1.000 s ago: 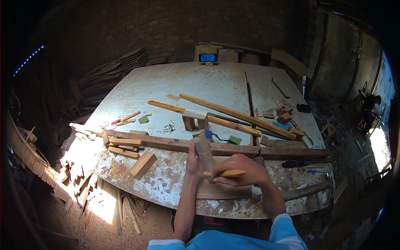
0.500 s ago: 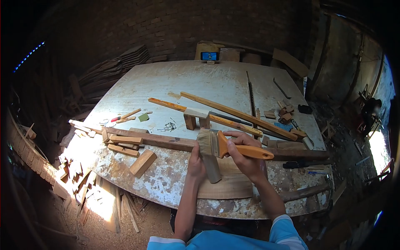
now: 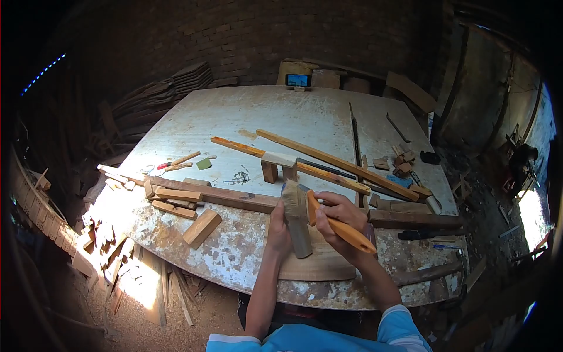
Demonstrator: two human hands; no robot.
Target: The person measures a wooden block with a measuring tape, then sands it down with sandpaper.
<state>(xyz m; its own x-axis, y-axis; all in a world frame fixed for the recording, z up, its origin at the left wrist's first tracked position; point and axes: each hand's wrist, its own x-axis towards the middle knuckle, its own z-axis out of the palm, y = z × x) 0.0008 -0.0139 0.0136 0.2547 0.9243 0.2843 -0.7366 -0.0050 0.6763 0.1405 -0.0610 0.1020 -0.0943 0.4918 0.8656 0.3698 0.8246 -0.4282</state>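
My right hand (image 3: 340, 220) is closed round the orange handle of a wide brush (image 3: 352, 234), which slants down to the right. The brush's pale bristles (image 3: 293, 202) lie against a narrow wooden piece (image 3: 301, 237) that leans upright near the table's front. At the left side of that piece is my left hand (image 3: 279, 232), its fingers wrapped behind it and partly hidden. A flat curved board (image 3: 319, 267) lies under them. Just beyond stands a small wooden block bridge (image 3: 278, 159).
Long wooden strips (image 3: 334, 161) lie across the table (image 3: 199, 111). A long beam (image 3: 234, 198), small blocks (image 3: 202, 229) and nails (image 3: 239, 177) are at left. Block offcuts (image 3: 403, 161) and a black tool (image 3: 419, 233) are at right. A phone (image 3: 298, 80) stands at the back.
The brush has tilted, its handle end now lower and further left, and its bristles are seen more edge-on. My right hand has turned with it. My left hand has barely moved.
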